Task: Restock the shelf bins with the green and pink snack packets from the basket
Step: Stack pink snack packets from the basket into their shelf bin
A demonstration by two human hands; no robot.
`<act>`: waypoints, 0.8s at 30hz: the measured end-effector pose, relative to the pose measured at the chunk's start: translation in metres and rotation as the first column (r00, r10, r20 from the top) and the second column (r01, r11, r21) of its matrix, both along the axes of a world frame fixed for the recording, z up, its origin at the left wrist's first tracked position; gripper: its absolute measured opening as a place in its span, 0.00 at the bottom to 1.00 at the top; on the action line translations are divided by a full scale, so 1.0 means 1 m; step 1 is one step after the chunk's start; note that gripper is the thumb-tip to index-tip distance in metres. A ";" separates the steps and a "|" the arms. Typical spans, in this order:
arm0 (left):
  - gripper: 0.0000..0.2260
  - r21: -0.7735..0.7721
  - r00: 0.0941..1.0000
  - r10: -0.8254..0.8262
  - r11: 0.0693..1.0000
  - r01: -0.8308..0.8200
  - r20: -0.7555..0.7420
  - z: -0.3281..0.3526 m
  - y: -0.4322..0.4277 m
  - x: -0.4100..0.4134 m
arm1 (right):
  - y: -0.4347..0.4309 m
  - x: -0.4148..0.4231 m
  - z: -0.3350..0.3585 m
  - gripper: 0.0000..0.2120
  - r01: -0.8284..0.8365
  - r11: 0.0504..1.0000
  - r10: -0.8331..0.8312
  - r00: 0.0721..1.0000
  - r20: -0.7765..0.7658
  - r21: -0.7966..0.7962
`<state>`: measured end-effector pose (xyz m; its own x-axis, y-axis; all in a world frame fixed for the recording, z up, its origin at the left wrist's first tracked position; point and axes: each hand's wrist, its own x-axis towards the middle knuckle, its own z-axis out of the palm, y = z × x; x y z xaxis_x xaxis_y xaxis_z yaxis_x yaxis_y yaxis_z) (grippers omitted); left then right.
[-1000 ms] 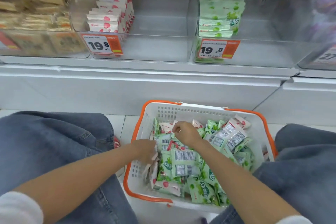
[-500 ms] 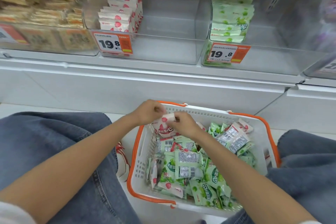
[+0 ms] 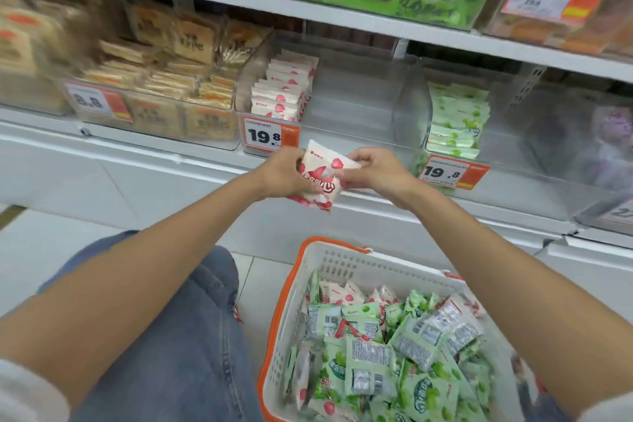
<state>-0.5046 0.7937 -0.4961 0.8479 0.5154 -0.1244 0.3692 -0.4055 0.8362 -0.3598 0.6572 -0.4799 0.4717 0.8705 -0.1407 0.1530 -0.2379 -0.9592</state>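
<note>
My left hand [image 3: 281, 175] and my right hand [image 3: 378, 171] both grip a small stack of pink snack packets [image 3: 320, 178] in front of the lower shelf edge. Just above them is a clear bin [image 3: 356, 106] with a row of pink packets [image 3: 284, 92] at its left side. To its right, another clear bin [image 3: 534, 134] holds a stack of green packets [image 3: 457, 120]. The white basket with an orange rim [image 3: 346, 267] stands on the floor below, full of green and pink packets [image 3: 387, 346].
A bin of tan snack packs [image 3: 154, 79] sits left of the pink bin. Orange price tags [image 3: 270, 135] hang on the bin fronts. An upper shelf [image 3: 342, 20] carries green boxes. My knees in jeans [image 3: 178, 336] flank the basket.
Both hands lifted pink packets out of the basket and raised them to the front of the pink bin. The view tilted upward to the shelves.
</note>
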 end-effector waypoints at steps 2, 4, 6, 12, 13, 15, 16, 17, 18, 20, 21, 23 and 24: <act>0.16 0.022 0.986 0.064 0.997 -0.068 0.152 0.028 0.019 -0.007 | 0.022 -0.003 0.030 0.07 -0.001 0.998 -0.004 0.995 0.095 0.057; 0.16 0.023 0.942 0.150 0.986 -0.165 0.302 0.054 0.038 -0.013 | 0.046 -0.006 0.058 0.06 0.012 0.989 -0.039 0.981 0.189 0.144; 0.16 -0.014 0.875 0.244 0.965 -0.262 0.419 0.073 0.059 -0.017 | 0.072 -0.004 0.077 0.05 0.043 0.979 -0.097 0.959 0.268 0.199; 0.17 0.000 0.715 0.475 0.833 -0.553 0.513 0.067 0.094 -0.018 | 0.139 0.000 0.068 0.07 0.090 0.990 -0.129 0.893 0.431 0.110; 0.16 0.061 0.722 0.476 0.813 -0.579 0.502 0.059 0.096 -0.017 | 0.145 -0.003 0.060 0.05 0.078 0.995 -0.096 0.875 0.474 0.057; 0.15 0.233 0.800 0.428 0.801 -0.551 0.421 0.045 0.102 -0.015 | 0.155 -0.008 0.045 0.04 0.061 0.997 -0.031 0.840 0.542 -0.037; 0.14 0.327 0.844 0.399 0.793 -0.514 0.358 0.039 0.106 -0.014 | 0.158 -0.011 0.039 0.04 0.054 0.996 -0.009 0.836 0.549 -0.066; 0.13 0.404 0.876 0.377 0.781 -0.476 0.302 0.035 0.110 -0.014 | 0.162 -0.012 0.033 0.05 0.055 0.995 0.001 0.832 0.554 -0.085; 0.11 0.455 0.895 0.363 0.771 -0.445 0.261 0.033 0.113 -0.015 | 0.165 -0.013 0.030 0.07 0.059 0.993 0.008 0.823 0.568 -0.100; 0.10 0.513 0.912 0.348 0.754 -0.409 0.215 0.033 0.116 -0.017 | 0.171 -0.013 0.028 0.07 0.084 0.988 0.006 0.814 0.581 -0.127; 0.11 0.539 0.917 0.346 0.744 -0.396 0.197 0.033 0.118 -0.017 | 0.174 -0.012 0.028 0.07 0.094 0.986 0.001 0.817 0.577 -0.134; 0.14 0.599 0.923 0.350 0.709 -0.372 0.158 0.034 0.120 -0.017 | 0.178 -0.009 0.028 0.08 0.097 0.987 -0.018 0.854 0.520 -0.125; 0.14 0.632 0.926 0.351 0.689 -0.355 0.138 0.035 0.122 -0.017 | 0.179 -0.007 0.028 0.08 0.095 0.986 -0.016 0.870 0.492 -0.136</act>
<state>-0.5216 0.9157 -0.4614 0.5869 0.7314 0.3473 0.5917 -0.6802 0.4327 -0.3671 0.8360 -0.4521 0.5609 0.8278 -0.0070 0.5740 -0.3950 -0.7172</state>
